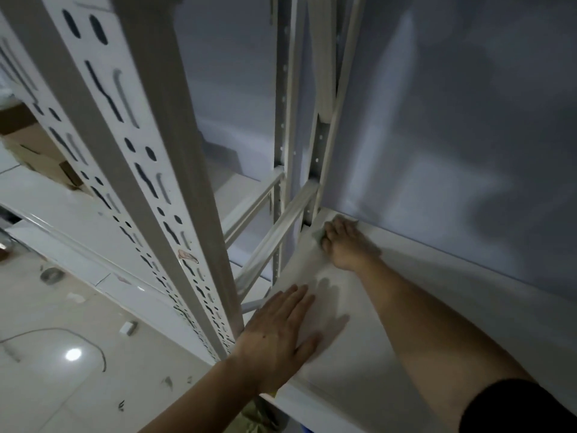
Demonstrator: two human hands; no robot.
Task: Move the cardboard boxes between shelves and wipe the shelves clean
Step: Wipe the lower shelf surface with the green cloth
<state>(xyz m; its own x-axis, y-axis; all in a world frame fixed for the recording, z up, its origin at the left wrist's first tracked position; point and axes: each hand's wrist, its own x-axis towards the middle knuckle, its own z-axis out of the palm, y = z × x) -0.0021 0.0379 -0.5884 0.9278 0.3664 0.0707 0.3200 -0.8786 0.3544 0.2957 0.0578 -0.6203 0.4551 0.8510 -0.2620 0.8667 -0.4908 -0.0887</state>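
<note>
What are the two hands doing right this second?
Left hand: open, fingers straight, pressed flat on the white metal shelf.
Right hand: closed around a small pale cloth at the shelf's back corner.

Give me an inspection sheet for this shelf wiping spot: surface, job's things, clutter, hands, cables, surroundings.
Surface: white shelf, bare where visible, with hand shadows on it.
Job's things: small pale cloth under the right hand at the back left corner; cardboard boxes on the neighbouring rack at far left.
Clutter: small white object and scuff marks on the tiled floor.
Hands: left hand flat on the shelf's front edge, fingers straight; right hand curled over the cloth by the wall.
Cables: thin dark line curving across the floor, possibly a cable.
Surroundings: slotted white upright close on the left; grey wall behind.
</note>
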